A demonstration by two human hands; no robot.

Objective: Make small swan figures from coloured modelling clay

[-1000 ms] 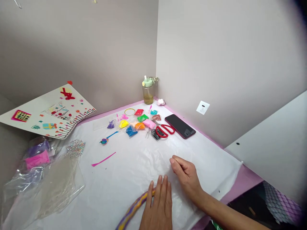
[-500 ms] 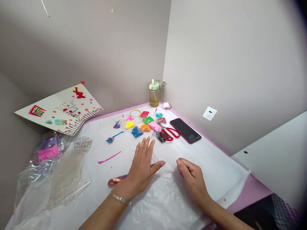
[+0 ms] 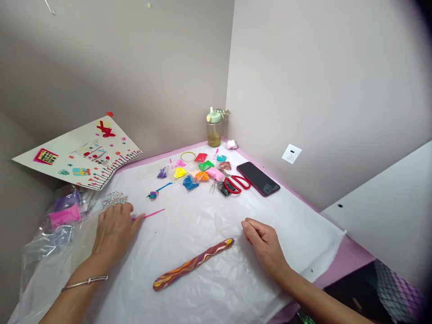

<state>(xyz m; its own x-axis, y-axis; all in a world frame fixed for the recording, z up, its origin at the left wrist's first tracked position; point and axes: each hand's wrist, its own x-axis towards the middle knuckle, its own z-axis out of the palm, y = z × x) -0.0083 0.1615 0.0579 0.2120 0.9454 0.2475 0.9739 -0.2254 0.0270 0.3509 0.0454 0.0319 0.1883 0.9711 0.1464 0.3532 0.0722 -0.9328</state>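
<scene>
My left hand [image 3: 114,229] reaches over the left side of the table with its fingers bent and thumb spread away from them. Its thumb lies over a thin pink plastic clay tool [image 3: 155,213], by a patch of small rhinestones [image 3: 116,198]. Bent fingertips are partly hidden behind the knuckles. A marbled clay roll [image 3: 194,264], brown, orange, purple and yellow, rests slantwise in front of me, untouched. Just right of its far end, my right hand [image 3: 265,240] rests in a loose fist; nothing shows in it.
Several bags of coloured clay [image 3: 202,176] lie at the back beside red-handled scissors [image 3: 232,185] and a black phone [image 3: 258,178]. A bottle [image 3: 214,130] stands in the corner. A blue tool [image 3: 165,187] touches a small multicoloured clay piece [image 3: 153,195]. Clear plastic packaging [image 3: 37,261] covers the left edge.
My left hand has lifted off the clay roll and moved left to the pink tool. The roll is now uncovered. My right hand stays in its loose fist; the view has shifted slightly.
</scene>
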